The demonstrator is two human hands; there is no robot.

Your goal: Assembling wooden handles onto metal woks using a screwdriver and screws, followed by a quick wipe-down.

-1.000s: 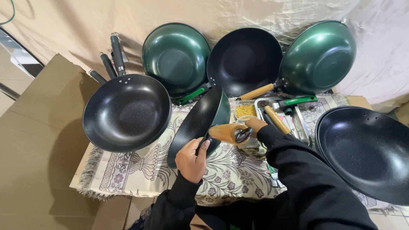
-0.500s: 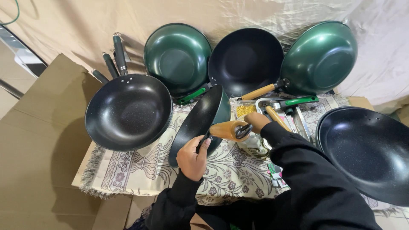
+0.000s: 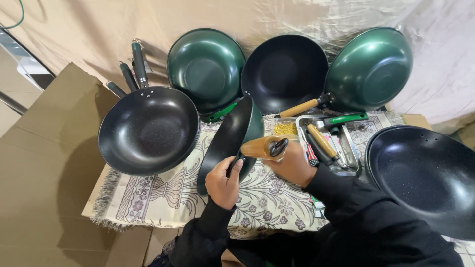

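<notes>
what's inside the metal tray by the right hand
In the metal tray: a wooden handle, a green handle across its top edge, and dark tools, one red-gripped. The right hand covers its lower left corner.

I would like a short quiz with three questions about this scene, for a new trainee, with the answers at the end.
1. True or false: the left hand grips the rim of the tilted pan.
2. Which thing does the right hand hold? A) wooden handle B) green handle C) metal tray
3. What lies under the tilted pan?

Key
1. True
2. A
3. A patterned cloth with a fringe.
</notes>
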